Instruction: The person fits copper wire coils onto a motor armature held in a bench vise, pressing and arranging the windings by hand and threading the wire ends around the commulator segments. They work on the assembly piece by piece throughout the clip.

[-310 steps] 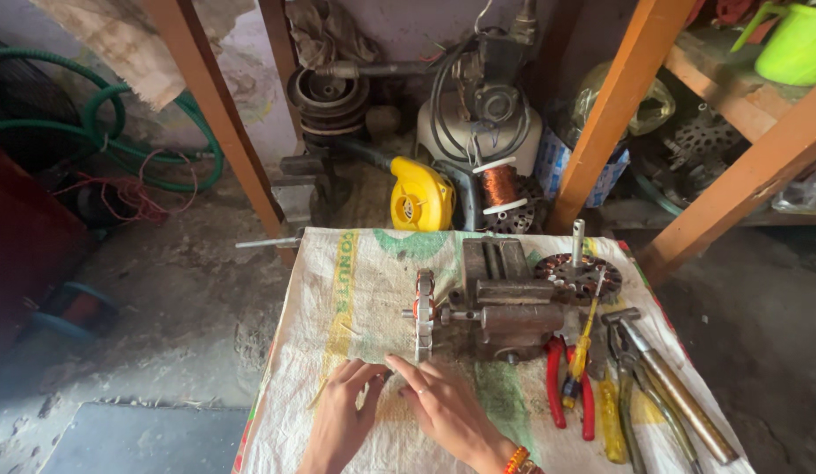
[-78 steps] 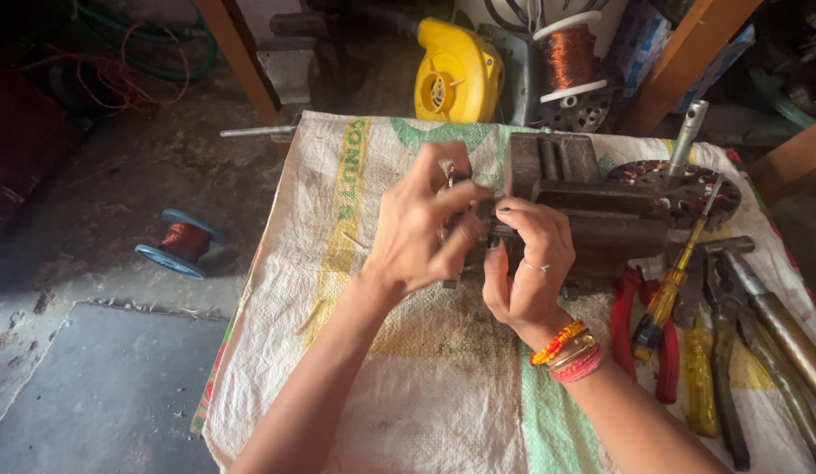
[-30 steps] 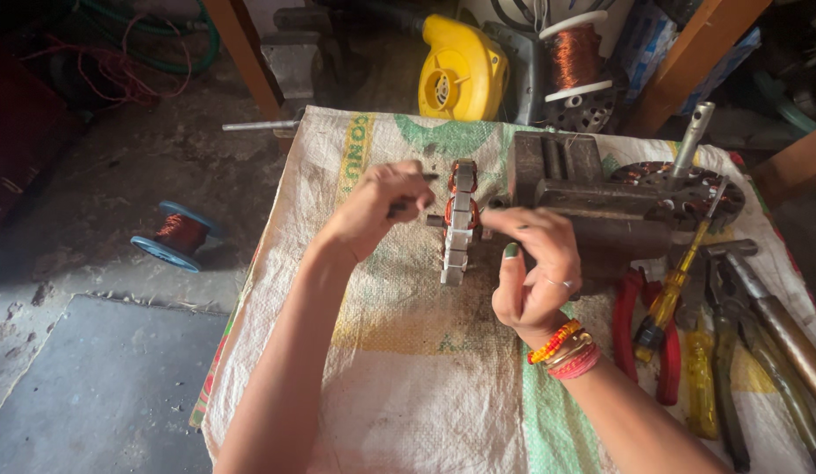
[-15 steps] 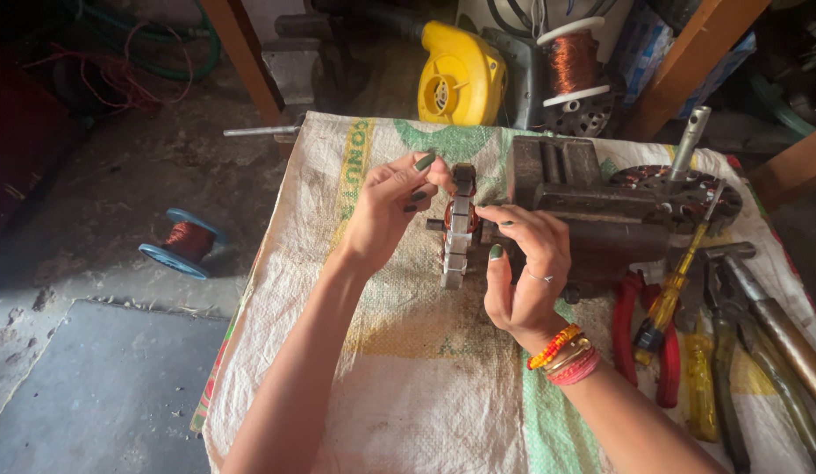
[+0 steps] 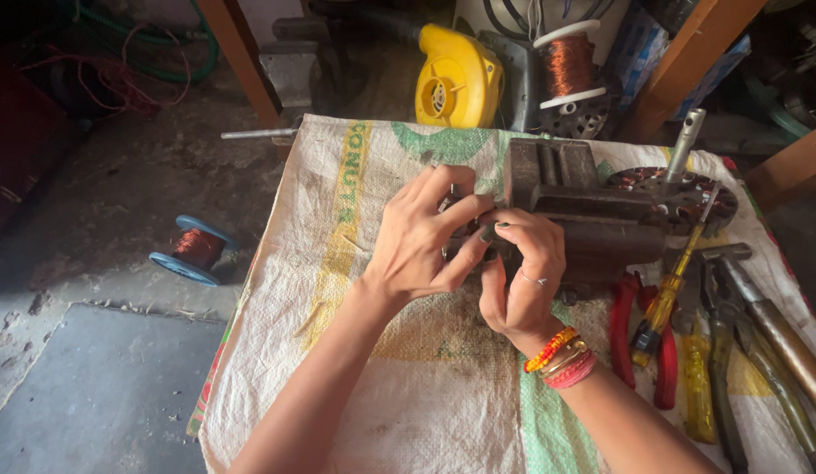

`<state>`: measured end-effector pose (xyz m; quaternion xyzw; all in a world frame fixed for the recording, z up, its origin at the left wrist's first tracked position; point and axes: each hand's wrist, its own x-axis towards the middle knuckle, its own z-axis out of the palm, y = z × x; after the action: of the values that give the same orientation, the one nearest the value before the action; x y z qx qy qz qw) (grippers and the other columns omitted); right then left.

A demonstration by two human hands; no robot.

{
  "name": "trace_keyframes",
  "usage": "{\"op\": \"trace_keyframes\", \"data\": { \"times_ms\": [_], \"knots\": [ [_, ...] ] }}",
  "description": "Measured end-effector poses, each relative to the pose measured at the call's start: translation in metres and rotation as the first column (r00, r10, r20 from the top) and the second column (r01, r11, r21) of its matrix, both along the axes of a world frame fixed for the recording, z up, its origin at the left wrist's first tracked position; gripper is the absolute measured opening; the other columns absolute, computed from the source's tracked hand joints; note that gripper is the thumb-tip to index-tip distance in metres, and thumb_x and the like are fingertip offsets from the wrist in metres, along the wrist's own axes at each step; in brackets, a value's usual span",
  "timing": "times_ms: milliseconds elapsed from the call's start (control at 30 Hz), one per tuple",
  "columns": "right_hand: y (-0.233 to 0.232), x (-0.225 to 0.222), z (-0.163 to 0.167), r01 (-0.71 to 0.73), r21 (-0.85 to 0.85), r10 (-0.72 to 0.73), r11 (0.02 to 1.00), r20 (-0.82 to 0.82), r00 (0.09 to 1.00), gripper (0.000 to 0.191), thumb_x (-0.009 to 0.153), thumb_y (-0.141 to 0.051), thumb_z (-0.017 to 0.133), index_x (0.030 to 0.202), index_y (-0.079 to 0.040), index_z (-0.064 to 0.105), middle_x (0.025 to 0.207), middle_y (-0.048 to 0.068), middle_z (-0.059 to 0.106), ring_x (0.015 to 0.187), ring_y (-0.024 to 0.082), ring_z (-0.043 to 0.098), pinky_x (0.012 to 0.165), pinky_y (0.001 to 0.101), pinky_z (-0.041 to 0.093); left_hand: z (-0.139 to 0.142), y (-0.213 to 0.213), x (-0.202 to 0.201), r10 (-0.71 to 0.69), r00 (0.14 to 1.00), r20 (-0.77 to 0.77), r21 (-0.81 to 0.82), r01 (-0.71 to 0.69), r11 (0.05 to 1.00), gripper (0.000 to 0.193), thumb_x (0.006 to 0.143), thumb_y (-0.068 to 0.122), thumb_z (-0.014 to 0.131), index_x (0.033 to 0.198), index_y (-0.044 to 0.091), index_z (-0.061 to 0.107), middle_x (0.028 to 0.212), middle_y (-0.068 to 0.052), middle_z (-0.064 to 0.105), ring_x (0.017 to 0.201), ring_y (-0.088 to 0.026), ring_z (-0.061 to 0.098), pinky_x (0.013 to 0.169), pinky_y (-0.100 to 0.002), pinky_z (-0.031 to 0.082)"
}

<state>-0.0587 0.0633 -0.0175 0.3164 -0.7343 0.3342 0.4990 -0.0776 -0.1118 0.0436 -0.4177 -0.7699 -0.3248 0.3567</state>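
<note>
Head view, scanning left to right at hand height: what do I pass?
Copper wire spool on the floor → left hand → right hand → metal vise → red-handled pliers → long grey-handled tool.

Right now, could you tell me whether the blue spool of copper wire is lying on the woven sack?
No, the blue spool of copper wire lies on the concrete floor, left of the woven sack.

left hand (image 5: 421, 241) + right hand (image 5: 519, 276) | gripping metal part (image 5: 465, 241) | beside vise (image 5: 575, 206) | on sack (image 5: 364, 351)
</note>
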Motion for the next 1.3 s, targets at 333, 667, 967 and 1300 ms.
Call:
{"op": "trace_keyframes", "data": {
  "times_ms": [333, 667, 967, 1300],
  "knots": [
    [-0.001, 0.001, 0.004, -0.019, 0.027, 0.018, 0.999, 0.037, 0.999, 0.05, 0.088, 0.001, 0.054, 0.137, 0.0, 0.041, 0.132, 0.021, 0.061, 0.116, 0.038, 0.06, 0.11, 0.0498, 0.046, -0.002, -0.005, -0.005, -0.032, 0.994, -0.107, -0.092, 0.022, 0.996, 0.035, 0.065, 0.034, 0.071, 0.088, 0.007, 0.071, 0.096, -0.008, 0.055, 0.086, -0.027, 0.056, 0.076, -0.041, 0.046],
    [-0.004, -0.001, 0.0, -0.092, -0.008, 0.093, 0.996, 0.048, 0.995, 0.05, 0.087, 0.002, 0.057, 0.134, -0.003, 0.041, 0.123, 0.017, 0.063, 0.11, 0.035, 0.064, 0.103, 0.0473, 0.051, -0.017, -0.002, -0.007, 0.014, 0.97, -0.243, 0.156, 0.025, 0.987, 0.03, 0.062, 0.029, 0.065, 0.077, 0.004, 0.072, 0.085, -0.007, 0.06, 0.073, -0.021, 0.057, 0.064, -0.034, 0.045],
    [-0.001, -0.001, -0.003, -0.079, -0.021, 0.08, 0.997, 0.051, 0.995, 0.045, 0.087, 0.008, 0.054, 0.129, -0.001, 0.042, 0.107, 0.018, 0.07, 0.096, 0.032, 0.063, 0.095, 0.0447, 0.05, -0.031, -0.037, -0.052, -0.35, 0.712, 0.608, 0.437, 0.068, 0.897, 0.023, 0.073, 0.02, 0.062, 0.056, 0.006, 0.058, 0.068, -0.005, 0.059, 0.062, -0.013, 0.051, 0.063, -0.031, 0.046],
    [0.0, -0.003, -0.002, -0.102, -0.047, 0.103, 0.994, 0.025, 0.994, 0.041, 0.087, 0.009, 0.049, 0.127, -0.002, 0.044, 0.107, 0.017, 0.073, 0.097, 0.031, 0.066, 0.096, 0.0433, 0.051, -0.053, -0.05, -0.064, -0.598, 0.414, 0.686, 0.562, 0.221, 0.797, 0.031, 0.074, 0.006, 0.069, 0.055, 0.013, 0.045, 0.064, 0.004, 0.046, 0.064, -0.01, 0.039, 0.065, -0.028, 0.036]
  ]
}}
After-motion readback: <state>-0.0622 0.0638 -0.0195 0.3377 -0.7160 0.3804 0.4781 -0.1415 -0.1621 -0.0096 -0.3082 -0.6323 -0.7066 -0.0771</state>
